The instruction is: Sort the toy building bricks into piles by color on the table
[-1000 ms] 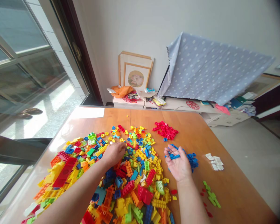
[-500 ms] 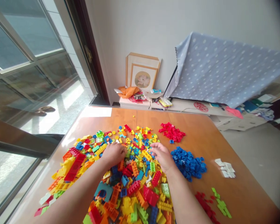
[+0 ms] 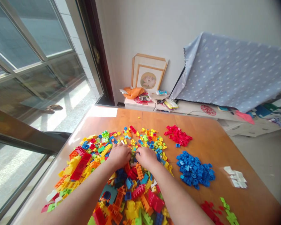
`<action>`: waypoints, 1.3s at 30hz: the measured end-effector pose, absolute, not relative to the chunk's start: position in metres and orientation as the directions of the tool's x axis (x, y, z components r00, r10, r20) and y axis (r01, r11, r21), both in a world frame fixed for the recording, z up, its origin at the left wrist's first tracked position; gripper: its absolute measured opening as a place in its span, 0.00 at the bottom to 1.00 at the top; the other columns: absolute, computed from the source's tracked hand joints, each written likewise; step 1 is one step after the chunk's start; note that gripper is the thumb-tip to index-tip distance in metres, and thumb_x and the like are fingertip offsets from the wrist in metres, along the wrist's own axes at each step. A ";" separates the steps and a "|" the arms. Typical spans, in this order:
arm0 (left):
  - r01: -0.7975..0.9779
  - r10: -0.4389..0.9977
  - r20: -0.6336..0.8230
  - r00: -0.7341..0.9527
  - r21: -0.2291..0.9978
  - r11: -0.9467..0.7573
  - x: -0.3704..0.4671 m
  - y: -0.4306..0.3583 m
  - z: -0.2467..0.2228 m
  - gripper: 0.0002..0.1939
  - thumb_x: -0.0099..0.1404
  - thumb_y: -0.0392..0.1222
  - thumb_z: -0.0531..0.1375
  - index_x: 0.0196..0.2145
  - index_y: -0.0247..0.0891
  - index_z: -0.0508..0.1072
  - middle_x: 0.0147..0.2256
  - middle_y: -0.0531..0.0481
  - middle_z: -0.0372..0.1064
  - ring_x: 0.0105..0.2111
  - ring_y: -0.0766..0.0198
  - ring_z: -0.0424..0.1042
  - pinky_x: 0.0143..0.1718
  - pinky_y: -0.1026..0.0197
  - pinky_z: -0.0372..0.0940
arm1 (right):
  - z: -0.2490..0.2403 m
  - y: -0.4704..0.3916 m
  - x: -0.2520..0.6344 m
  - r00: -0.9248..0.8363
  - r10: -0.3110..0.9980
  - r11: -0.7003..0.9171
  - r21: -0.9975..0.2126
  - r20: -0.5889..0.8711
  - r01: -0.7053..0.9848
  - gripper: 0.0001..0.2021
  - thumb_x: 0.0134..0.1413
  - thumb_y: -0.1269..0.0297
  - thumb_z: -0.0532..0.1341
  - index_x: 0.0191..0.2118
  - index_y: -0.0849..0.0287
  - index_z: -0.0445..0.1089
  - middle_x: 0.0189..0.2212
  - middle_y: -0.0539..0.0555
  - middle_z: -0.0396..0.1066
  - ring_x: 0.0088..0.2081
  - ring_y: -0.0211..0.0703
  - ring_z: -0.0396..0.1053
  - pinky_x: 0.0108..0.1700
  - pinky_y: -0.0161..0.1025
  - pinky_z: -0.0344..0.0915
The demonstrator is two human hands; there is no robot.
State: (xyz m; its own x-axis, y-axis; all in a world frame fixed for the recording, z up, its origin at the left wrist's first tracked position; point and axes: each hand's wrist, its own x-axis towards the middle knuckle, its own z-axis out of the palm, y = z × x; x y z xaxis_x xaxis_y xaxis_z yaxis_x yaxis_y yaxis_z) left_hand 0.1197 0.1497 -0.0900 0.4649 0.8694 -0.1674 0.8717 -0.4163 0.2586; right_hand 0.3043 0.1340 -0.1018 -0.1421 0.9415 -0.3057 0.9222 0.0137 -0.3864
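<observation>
Both hands in brick pile (image 3: 121, 175)
Left hand (image 3: 119, 155), right hand (image 3: 146, 157) palm-down, fingers curled into bricks, grip unclear; bare counter (image 3: 213, 147) right.

White wall (image 3: 154, 28), big window (image 3: 25, 62) on the left (daylight in), framed pictures (image 3: 148, 73) leaning, dotted blue cloth (image 3: 236, 78), wooden worktop (image 3: 208, 140)

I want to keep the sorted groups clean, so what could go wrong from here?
The mixed pile of bricks reaches close to the blue brick pile, so pieces pushed by the right hand might slide into it. At the table's left edge, bricks nudged by the left hand could fall off. The right forearm could also drag bricks sideways.
</observation>
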 end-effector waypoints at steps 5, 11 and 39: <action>0.885 0.871 -0.227 0.436 0.285 -0.369 0.113 0.160 -0.087 0.10 0.64 0.40 0.57 0.31 0.46 0.79 0.35 0.46 0.77 0.42 0.50 0.72 0.48 0.49 0.59 | -0.103 0.141 0.321 -0.078 0.951 -0.074 -0.467 -0.298 0.881 0.11 0.59 0.60 0.58 0.40 0.48 0.78 0.38 0.50 0.80 0.40 0.45 0.74 0.37 0.37 0.59; 0.882 0.906 -0.118 0.407 0.308 -0.357 0.131 0.178 -0.093 0.11 0.66 0.41 0.56 0.37 0.44 0.79 0.40 0.44 0.76 0.44 0.50 0.71 0.45 0.51 0.60 | -0.119 0.157 0.343 0.177 0.952 -0.305 -0.752 -0.248 0.585 0.13 0.54 0.63 0.59 0.44 0.52 0.77 0.38 0.52 0.79 0.37 0.44 0.73 0.37 0.38 0.63; 0.795 0.837 -0.065 0.543 0.359 -0.488 0.157 0.186 -0.096 0.14 0.68 0.47 0.56 0.32 0.41 0.79 0.36 0.41 0.73 0.43 0.50 0.68 0.45 0.51 0.61 | -0.097 0.141 0.372 -0.044 0.838 -0.388 -0.537 -0.544 -0.749 0.22 0.64 0.44 0.58 0.46 0.61 0.74 0.46 0.64 0.78 0.49 0.51 0.78 0.41 0.42 0.77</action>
State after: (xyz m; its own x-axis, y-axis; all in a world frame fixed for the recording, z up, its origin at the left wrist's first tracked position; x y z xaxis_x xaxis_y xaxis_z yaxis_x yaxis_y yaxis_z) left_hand 0.1565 0.1856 -0.0962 0.5434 0.8370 -0.0651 0.7954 -0.4884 0.3589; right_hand 0.3723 0.1415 -0.0965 -0.0438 0.8381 -0.5438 -0.7493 -0.3876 -0.5369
